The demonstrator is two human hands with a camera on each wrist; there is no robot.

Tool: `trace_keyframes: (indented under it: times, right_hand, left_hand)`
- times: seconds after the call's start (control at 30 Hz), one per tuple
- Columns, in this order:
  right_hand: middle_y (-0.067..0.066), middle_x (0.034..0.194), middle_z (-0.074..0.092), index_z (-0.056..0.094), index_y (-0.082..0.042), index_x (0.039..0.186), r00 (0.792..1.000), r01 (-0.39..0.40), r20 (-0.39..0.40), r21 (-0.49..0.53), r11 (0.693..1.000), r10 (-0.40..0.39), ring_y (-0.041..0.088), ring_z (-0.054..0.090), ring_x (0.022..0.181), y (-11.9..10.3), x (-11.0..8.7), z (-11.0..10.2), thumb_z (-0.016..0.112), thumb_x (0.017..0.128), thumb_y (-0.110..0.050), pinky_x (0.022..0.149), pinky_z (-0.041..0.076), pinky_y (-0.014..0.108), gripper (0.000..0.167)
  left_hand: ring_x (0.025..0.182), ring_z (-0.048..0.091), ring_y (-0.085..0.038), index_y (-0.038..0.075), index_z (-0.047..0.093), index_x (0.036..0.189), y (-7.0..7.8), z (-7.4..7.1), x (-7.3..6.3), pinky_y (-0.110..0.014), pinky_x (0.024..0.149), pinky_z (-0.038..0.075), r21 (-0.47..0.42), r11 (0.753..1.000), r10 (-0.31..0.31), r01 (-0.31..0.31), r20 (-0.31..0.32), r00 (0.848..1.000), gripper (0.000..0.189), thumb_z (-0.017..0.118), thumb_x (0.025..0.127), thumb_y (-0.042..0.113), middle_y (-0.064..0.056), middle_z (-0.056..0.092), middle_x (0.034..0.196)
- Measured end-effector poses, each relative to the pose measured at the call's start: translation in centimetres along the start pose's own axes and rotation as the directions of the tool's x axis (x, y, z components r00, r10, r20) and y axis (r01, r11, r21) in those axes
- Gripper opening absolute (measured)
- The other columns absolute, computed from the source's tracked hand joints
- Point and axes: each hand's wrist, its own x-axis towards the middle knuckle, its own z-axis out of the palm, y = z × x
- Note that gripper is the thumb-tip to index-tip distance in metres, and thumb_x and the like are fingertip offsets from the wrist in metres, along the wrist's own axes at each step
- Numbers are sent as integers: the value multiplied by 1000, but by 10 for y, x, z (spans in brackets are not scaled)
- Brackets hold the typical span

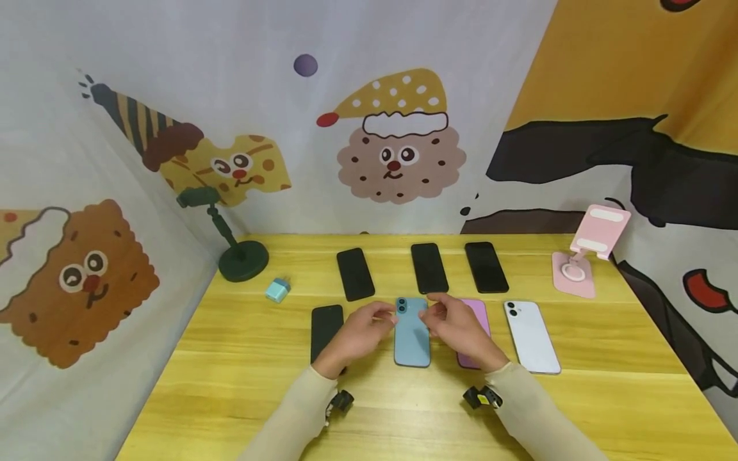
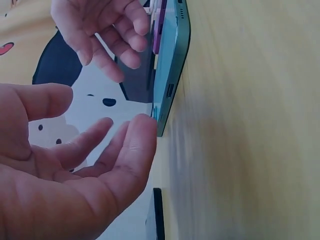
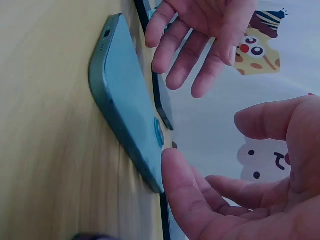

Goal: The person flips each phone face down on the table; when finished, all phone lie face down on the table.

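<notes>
Just beside the blue phone [image 1: 412,346], left hand [image 1: 361,330], right hand [image 1: 457,325]; fingers [image 2: 140,145] loosely parted, empty; contact unclear.

No text, label, brand, number or sign can be read in any of the 3 views.

On one table [image 1: 369,426], seven phones are counted. In the far row, three black phones [image 1: 355,274] [image 1: 429,267] [image 1: 487,267] are found; in the near row, from left to right, one dark phone [image 1: 325,325], one blue phone [image 1: 412,342], one purple phone [image 1: 478,312] and one white phone [image 1: 532,336] are seen. Two stands are counted: one green stand [image 1: 243,261] at the far left, one pink stand [image 1: 601,232] at the far right. One charger plug [image 1: 278,291] is seen on the left. Two hands, one left hand [image 1: 362,328] and one right hand [image 1: 458,325], are shown, with two sleeves [image 1: 294,410] [image 1: 536,406].
</notes>
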Motion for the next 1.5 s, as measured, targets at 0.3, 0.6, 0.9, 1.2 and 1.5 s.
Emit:
trace_keyframes:
  times: [0.3,0.6,0.9,1.2,1.5]
  right_hand:
    - [8,116,71,56,-6,150,995,82,45,61,995,-85,25,72,94,-4,7,12,69,104,-28,76,61,34,52]
    - [9,113,70,61,-4,144,988,130,70,141,982,-140,22,72,94,-18,17,37,69,104,-22,75,64,33,45]
    - [10,113,71,59,-2,144,978,131,136,201,971,-160,30,73,94,-25,26,70,68,104,-20,78,64,39,45]
    - [7,119,71,56,-2,147,961,100,231,225,969,-152,29,72,105,-45,28,91,62,105,-25,85,63,40,48]
    - [15,133,66,55,-4,148,943,19,312,299,954,-116,26,70,112,-47,25,116,64,106,-26,89,63,41,48]
  left_hand:
    - [113,69,-32,7,57,149,-13,-21,-14,-43,88,58,-91,996,-26,21,-54,998,47,61,109,30,-10,66,131]
    - [119,65,-28,4,54,150,-27,-46,-30,-39,92,60,-170,985,-45,14,-185,982,55,74,101,14,-22,57,143]
    - [135,56,-37,8,53,151,-43,-66,-48,-53,108,53,-128,985,-146,112,-305,941,57,75,100,22,-19,54,151]
    - [144,46,-43,5,48,154,-48,-84,-61,-59,115,45,-154,974,-206,168,-275,939,59,70,104,28,-24,44,159]
    - [142,49,-45,3,44,155,-49,-88,-65,-56,109,50,-164,963,-250,213,-253,935,61,66,106,32,-28,43,158]
